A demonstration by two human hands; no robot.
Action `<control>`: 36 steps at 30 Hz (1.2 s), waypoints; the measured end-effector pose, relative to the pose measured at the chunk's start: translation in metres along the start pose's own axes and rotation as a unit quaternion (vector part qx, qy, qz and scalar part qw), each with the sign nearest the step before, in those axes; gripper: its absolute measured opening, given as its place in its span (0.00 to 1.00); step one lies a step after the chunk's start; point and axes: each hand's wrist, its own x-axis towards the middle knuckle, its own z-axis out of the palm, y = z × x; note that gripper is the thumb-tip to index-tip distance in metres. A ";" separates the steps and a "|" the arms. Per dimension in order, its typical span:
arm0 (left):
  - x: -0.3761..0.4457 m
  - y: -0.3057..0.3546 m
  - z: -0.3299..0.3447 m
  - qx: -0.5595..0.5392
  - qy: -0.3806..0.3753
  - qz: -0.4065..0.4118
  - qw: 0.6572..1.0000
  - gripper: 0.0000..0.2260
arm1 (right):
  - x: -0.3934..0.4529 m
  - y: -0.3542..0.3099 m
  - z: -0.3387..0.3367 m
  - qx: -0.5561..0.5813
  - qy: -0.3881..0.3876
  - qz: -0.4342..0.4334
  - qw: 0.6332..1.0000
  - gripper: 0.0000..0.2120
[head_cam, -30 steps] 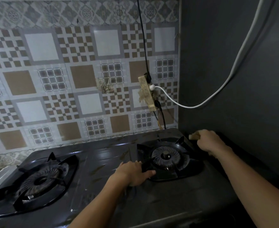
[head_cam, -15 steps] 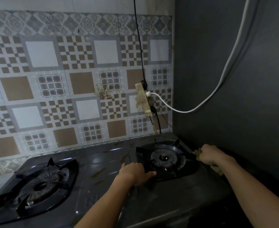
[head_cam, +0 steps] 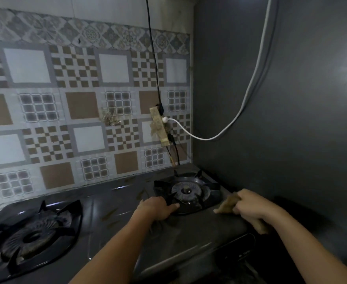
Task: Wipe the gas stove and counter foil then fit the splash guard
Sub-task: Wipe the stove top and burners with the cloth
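A dark two-burner gas stove (head_cam: 115,203) fills the lower half of the view, with smears on its top. My right hand (head_cam: 250,202) grips a tan cloth (head_cam: 227,206) and holds it on the stove's right edge, beside the right burner (head_cam: 188,190). Part of the cloth hangs below my wrist. My left hand (head_cam: 157,208) rests on the stove top, fingers curled on the front rim of the right burner's pan support. The left burner (head_cam: 32,234) sits at the lower left. I see no splash guard and no counter foil.
A patterned tile wall (head_cam: 82,111) stands right behind the stove. A power strip (head_cam: 160,125) hangs on it with a black cord and a white cable (head_cam: 248,93) plugged in, just above the right burner. A dark grey wall (head_cam: 291,99) closes off the right side.
My right hand has drawn the cloth from the back right corner of the stove toward me along its right edge. The left hand has stayed on the burner rim. The view has tilted upward.
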 end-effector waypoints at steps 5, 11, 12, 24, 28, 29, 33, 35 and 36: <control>0.008 -0.010 -0.002 0.016 0.047 0.002 0.999 0.33 | 0.038 -0.004 -0.012 0.051 0.143 0.012 0.988 0.20; 0.019 -0.022 0.004 0.000 -0.002 -0.012 1.000 0.38 | 0.051 0.006 0.024 -0.062 0.038 -0.011 0.997 0.18; 0.020 -0.022 0.006 0.010 0.000 -0.012 1.000 0.38 | 0.053 0.008 0.019 -0.050 0.014 -0.015 0.999 0.17; 0.022 -0.018 0.011 0.021 0.006 -0.022 1.000 0.38 | 0.162 -0.045 -0.037 0.026 0.140 -0.079 0.987 0.16; 0.022 -0.015 0.012 0.036 0.009 -0.034 0.999 0.39 | 0.194 -0.044 -0.010 -0.047 0.076 -0.071 0.993 0.16; 0.022 -0.014 0.011 0.037 0.009 -0.036 0.999 0.39 | 0.197 -0.044 -0.004 -0.063 0.045 -0.073 0.994 0.16; 0.025 -0.014 0.011 0.039 0.005 -0.044 0.998 0.39 | 0.202 -0.037 -0.001 -0.117 -0.025 -0.076 0.990 0.13; 0.024 -0.014 0.012 0.039 0.004 -0.042 0.998 0.41 | 0.200 -0.032 -0.010 -0.162 -0.057 -0.073 0.982 0.07; 0.023 -0.015 0.013 0.037 0.003 -0.042 0.998 0.43 | 0.197 -0.030 -0.015 -0.175 -0.075 -0.072 0.979 0.08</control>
